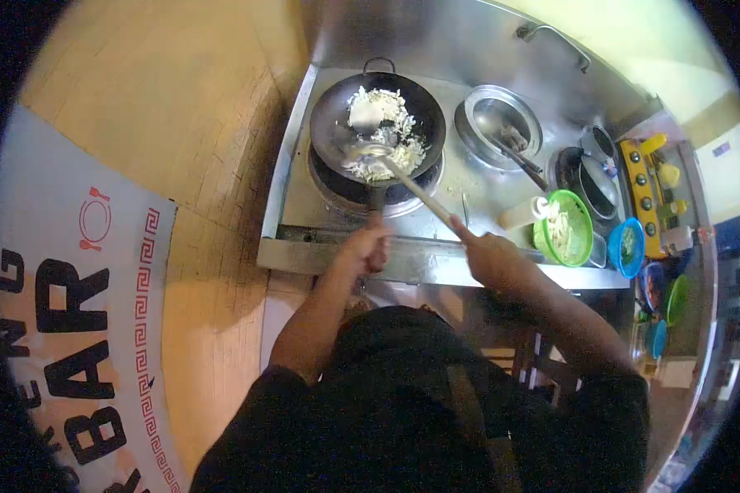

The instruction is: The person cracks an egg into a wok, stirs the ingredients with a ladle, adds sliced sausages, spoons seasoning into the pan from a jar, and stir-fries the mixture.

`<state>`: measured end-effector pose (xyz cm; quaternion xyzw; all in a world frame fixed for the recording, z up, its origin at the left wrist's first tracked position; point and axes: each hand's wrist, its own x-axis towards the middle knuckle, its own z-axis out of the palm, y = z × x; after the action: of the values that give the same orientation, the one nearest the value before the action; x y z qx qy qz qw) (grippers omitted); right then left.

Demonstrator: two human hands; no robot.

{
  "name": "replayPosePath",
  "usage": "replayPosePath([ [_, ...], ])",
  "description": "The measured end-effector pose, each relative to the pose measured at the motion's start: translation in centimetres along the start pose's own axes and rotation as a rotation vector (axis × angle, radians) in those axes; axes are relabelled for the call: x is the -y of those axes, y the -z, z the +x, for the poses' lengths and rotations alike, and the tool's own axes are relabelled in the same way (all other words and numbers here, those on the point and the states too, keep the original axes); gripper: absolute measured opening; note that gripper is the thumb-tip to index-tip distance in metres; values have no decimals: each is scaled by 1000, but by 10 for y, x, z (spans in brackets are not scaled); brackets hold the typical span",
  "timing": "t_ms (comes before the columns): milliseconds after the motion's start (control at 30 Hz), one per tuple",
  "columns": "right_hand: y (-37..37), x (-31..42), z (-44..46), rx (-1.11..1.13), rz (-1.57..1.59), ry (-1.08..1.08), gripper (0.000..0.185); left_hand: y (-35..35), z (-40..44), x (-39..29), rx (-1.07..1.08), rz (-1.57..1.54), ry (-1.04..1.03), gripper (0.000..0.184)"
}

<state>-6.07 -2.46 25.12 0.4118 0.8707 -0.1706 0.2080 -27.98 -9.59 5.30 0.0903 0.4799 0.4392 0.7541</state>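
Note:
A dark wok (329,123) rests on the round burner at the left of the steel counter, with chopped white food (407,154) spread inside it. My left hand (369,247) is closed round the wok's handle (376,200) at the near side. In my right hand (491,256) is the wooden handle of a ladle (419,192), which slants up and left. The ladle's metal head lies in the wok among the food, blurred by motion or steam.
Right of the wok sits a steel pot (471,107) with a ladle in it. Farther right are a squeeze bottle (520,215), a green basket (584,238) of pale food, a blue basket (626,267) and dark pans (596,189). A faucet (555,34) juts from the back wall.

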Motion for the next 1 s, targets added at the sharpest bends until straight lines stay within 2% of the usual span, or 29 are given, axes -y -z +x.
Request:
replayPosePath([
  [33, 3, -1, -13, 11, -55, -37, 63, -11, 6, 0, -66, 234, 28, 30],
  [133, 20, -27, -10, -129, -63, -3, 59, -88, -95, -24, 144, -81, -102, 26],
  [167, 25, -33, -9, -156, -37, 27, 58, -85, -91, -19, 161, -35, -114, 24],
  [233, 53, -26, -31, -159, 242, 32, 53, -73, -77, -16, 185, 55, -144, 22],
  [267, 58, -22, -42, -112, 312, 30, 54, -78, -80, -31, 94, -160, -59, 18],
  [367, 86, -3, -68, 68, 557, -88, 54, -54, -43, -42, 165, -416, 19, 14],
  [400, 89, 2, -74, 146, 647, -146, 54, -52, -42, -43, 196, -371, 22, 11],
  [500, 65, -7, -66, 47, 244, 106, 56, -38, -23, -28, 221, -402, 22, 12],
  [533, 62, 2, -63, 109, 46, 17, 59, -34, -21, -25, 219, -380, 10, 12],
  [633, 17, 1, -23, -90, -136, -29, 64, -28, -21, -21, 189, -373, 1, 13],
  [700, -15, 2, 35, -201, -28, -57, 66, -27, -19, -22, 145, -421, 22, 14],
  [800, -21, 29, 64, -136, 231, -98, 66, -19, -22, -24, 175, -222, -23, 17],
  [900, -6, 38, -2, -48, 59, 10, 67, 4, -13, -29, 145, 31, 21, 19],
  [1000, 1, 28, -39, -28, -85, -58, 69, -37, -51, -20, 120, -81, -101, 20],
])
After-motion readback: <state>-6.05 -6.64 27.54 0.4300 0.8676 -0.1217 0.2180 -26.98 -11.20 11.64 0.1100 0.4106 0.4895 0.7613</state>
